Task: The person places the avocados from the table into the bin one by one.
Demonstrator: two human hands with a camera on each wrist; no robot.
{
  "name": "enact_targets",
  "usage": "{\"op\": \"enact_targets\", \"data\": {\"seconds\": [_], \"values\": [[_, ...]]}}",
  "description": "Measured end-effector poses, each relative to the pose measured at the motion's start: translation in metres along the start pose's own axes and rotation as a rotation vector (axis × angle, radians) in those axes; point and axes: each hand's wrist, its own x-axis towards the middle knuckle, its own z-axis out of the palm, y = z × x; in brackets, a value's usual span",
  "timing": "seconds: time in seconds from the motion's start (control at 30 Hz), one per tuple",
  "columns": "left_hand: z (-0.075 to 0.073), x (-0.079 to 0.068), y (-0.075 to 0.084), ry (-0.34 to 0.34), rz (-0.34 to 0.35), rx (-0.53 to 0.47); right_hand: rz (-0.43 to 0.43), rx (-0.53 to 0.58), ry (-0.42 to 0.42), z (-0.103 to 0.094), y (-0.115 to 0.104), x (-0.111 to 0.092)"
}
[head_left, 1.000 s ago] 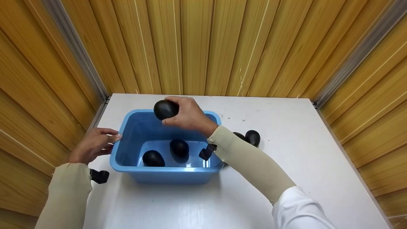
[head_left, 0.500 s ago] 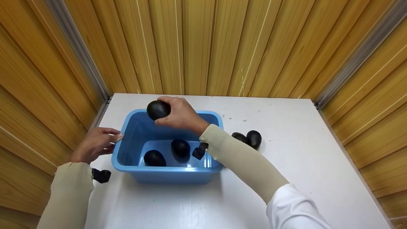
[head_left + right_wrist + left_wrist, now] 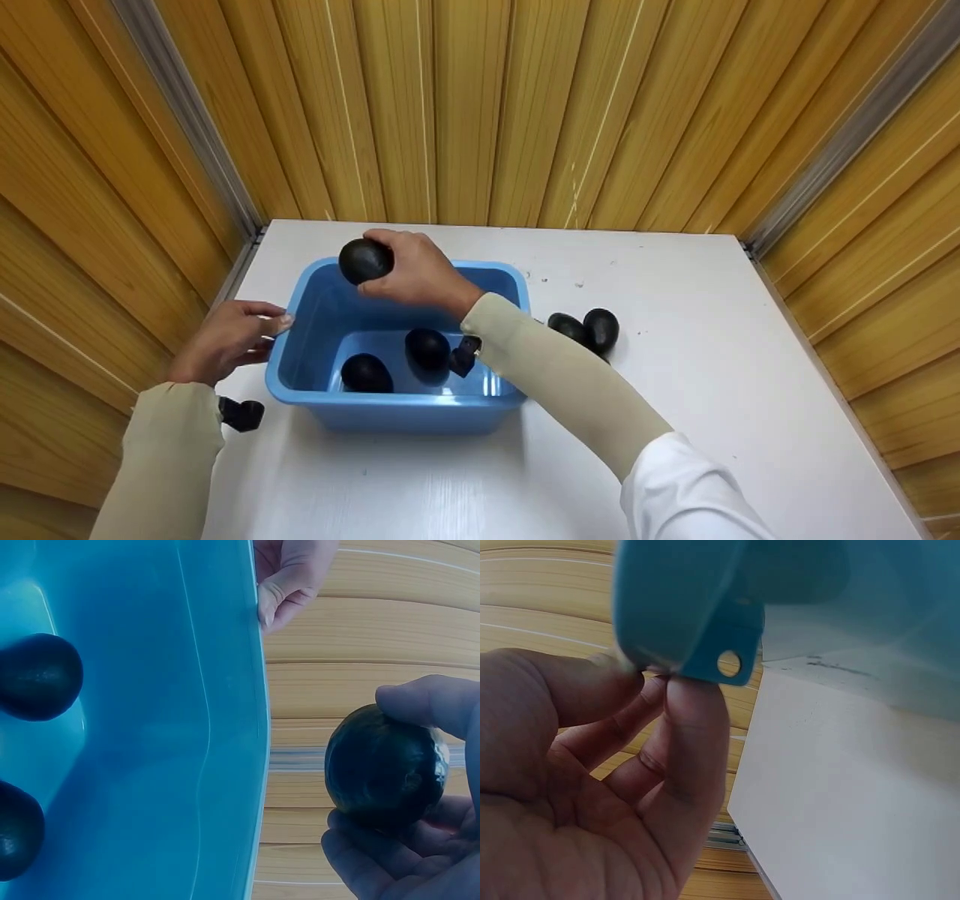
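Observation:
A dark avocado (image 3: 365, 261) is gripped in my right hand (image 3: 420, 276), above the back left part of a blue plastic tub (image 3: 405, 418). In the right wrist view, the thumb and fingers curl round this avocado (image 3: 386, 765). My left hand (image 3: 231, 337) pinches the tub's left rim; the left wrist view shows thumb and fingertips on the rim (image 3: 667, 664), near a tab with a hole. Two dark avocados lie apart on the tub's floor, a left one (image 3: 367, 373) and a middle one (image 3: 427, 349).
Right of the tub, two more avocados, one (image 3: 567, 327) partly behind my right forearm and another (image 3: 601, 330), lie together on the white table (image 3: 675, 390). Small crumbs (image 3: 578, 285) are scattered behind them. Wood-patterned panels (image 3: 465, 112) enclose the table's back and sides.
My right hand has moved a little to the left with the avocado, and more of the table avocados shows past the forearm. The left hand stays on the rim.

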Motion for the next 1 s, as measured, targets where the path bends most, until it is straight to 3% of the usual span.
{"op": "enact_targets", "data": {"seconds": [1.0], "values": [[0.003, 0.001, -0.001, -0.012, -0.008, -0.012, -0.011, -0.037, -0.029, 0.013, -0.006, 0.007]]}}
